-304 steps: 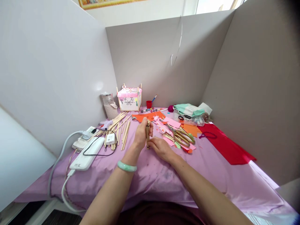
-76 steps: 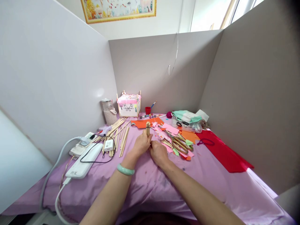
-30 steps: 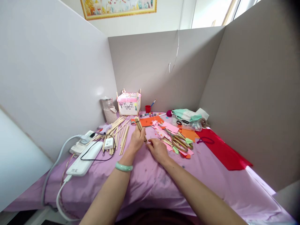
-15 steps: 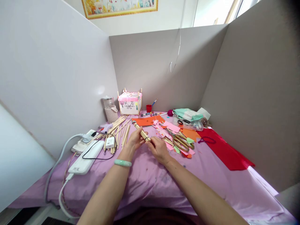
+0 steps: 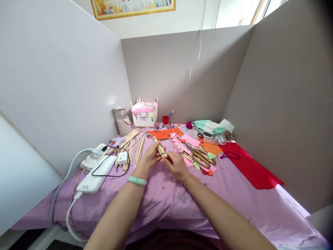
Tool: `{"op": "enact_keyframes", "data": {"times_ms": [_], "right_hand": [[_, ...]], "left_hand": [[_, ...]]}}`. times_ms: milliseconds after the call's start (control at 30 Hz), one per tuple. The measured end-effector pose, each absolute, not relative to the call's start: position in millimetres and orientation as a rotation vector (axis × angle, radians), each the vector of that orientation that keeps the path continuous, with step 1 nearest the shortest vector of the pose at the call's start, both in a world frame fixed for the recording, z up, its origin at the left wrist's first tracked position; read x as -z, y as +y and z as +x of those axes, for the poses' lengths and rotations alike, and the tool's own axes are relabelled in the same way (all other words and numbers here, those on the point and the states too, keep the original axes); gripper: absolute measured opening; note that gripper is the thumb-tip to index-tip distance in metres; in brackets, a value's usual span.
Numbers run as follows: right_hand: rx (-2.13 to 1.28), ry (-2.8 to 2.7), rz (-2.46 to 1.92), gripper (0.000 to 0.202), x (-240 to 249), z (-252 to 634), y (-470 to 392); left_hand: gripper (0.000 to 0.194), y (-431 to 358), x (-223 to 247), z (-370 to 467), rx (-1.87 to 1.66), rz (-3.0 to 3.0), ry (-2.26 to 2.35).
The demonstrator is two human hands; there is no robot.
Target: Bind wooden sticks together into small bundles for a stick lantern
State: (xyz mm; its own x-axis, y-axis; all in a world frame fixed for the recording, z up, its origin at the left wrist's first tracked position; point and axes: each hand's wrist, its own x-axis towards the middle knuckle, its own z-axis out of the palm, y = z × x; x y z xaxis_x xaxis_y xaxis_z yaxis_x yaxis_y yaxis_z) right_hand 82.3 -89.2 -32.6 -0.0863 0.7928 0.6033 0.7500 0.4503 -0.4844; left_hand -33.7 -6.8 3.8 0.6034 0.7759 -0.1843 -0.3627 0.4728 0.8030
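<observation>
A short bundle of pale wooden sticks [image 5: 159,148], bound with dark bands near both ends, is held between my hands above the purple cloth. My left hand [image 5: 150,156], with a pale green bangle at the wrist, is closed round the bundle from the left. At the near end of the bundle, my right hand [image 5: 177,164] pinches with thumb and fingers; its fingertips are partly hidden. Loose sticks [image 5: 132,146] lie left of my hands, and gold-handled scissors [image 5: 200,158] rest on sticks and paper scraps to the right.
Behind stand a decorated white box [image 5: 143,118], a glass jar [image 5: 121,119] and a red cup [image 5: 165,120]. A white power strip [image 5: 95,177] with cables lies left. Red felt [image 5: 251,168] lies right. Grey panels [image 5: 182,76] enclose the table. A plastic case [image 5: 212,139] sits back right.
The stick bundle has tilted more steeply, and its far end has shifted right and slightly nearer. Both hands keep nearly the same place.
</observation>
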Motion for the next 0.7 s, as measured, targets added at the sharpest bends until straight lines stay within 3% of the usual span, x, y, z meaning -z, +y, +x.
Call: {"op": "enact_keyframes", "data": {"times_ms": [700], "right_hand": [[-0.240, -1.766, -1.195, 0.032, 31.1, 78.4, -90.1]], "left_hand": [[0.031, -8.8, -5.0, -32.7, -0.849, 0.767, 0.575]]}}
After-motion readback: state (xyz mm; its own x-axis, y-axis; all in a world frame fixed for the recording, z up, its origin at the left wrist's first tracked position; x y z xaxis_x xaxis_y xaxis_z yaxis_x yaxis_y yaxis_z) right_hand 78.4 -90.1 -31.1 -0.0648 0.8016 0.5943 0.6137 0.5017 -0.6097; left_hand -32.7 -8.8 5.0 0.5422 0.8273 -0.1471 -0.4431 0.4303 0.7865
